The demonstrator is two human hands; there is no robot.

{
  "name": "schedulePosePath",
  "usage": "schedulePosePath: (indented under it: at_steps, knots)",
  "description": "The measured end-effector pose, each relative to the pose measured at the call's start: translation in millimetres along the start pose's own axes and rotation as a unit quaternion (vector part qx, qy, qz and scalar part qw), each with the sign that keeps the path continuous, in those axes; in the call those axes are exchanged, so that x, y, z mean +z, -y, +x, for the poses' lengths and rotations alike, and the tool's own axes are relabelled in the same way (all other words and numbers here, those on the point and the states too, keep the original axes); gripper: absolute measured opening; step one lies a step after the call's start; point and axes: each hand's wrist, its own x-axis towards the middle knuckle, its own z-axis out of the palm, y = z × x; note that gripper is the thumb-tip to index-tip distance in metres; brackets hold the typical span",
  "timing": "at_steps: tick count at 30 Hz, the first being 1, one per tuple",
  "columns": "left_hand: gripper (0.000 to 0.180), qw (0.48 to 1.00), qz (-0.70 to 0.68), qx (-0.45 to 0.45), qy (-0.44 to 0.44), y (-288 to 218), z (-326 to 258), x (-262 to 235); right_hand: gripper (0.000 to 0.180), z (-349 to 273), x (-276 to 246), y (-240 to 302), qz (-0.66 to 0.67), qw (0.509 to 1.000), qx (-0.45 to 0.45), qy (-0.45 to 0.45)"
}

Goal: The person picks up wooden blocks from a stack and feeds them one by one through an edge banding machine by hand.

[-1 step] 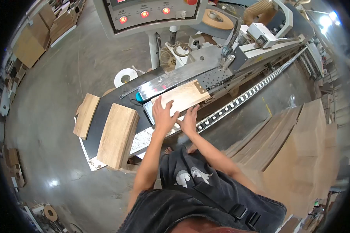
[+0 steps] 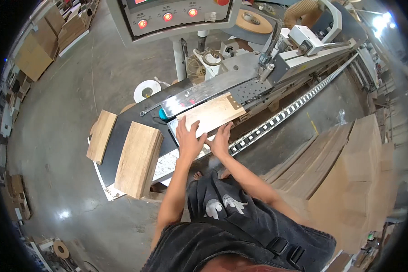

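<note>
Panel [image 2: 211,115]: pale tan woodgrain. Tabletop [image 2: 122,131]: black. Control box [image 2: 177,16], twelve o'clock: grey, three red lamps. Tape roll [image 2: 144,90]: white.

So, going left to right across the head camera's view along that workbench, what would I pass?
Small wooden board → bigger stack of boards → left hand → right hand → toothed metal rail → tall stacks of brown panels.

Wood panel's [image 2: 211,115] near edge under hands [image 2: 189,141]

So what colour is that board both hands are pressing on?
The board is pale tan wood with a visible grain, seen best in the head view.
</note>
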Motion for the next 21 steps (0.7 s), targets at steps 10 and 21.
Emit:
schedulePosePath:
  at_steps: [10,21]
  knots:
    - [0.054,0.995,0.002,-0.104,0.003,-19.3,-75.4,-14.9,0.134,11.2,-12.6,22.6,0.016,1.0,0.003,0.01]
    - [0.054,0.992,0.09,-0.094,0.001,-77.2,-16.2,67.1,0.121,79.0,-76.5,-49.9,0.124,0.991,0.037,0.028]
